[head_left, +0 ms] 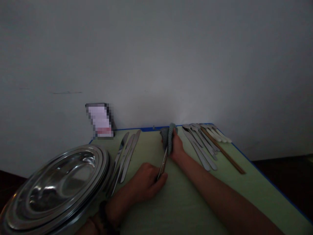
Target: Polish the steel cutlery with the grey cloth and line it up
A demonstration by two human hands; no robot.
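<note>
My left hand (146, 182) is closed on the handle end of a metal utensil (163, 164), which slants up toward my right hand. My right hand (176, 147) is closed around a grey-blue knitted cloth (168, 135), and the cloth wraps the utensil's far end, so I cannot tell what kind of utensil it is. Both hands rest over the pale green table mat (181, 195) near its far edge.
Three table knives (126, 156) lie left of my hands. Several spoons (200, 143) and a pair of brown chopsticks (223, 151) lie to the right. Stacked steel plates (61, 186) sit at the near left. A phone (100, 120) leans on the wall.
</note>
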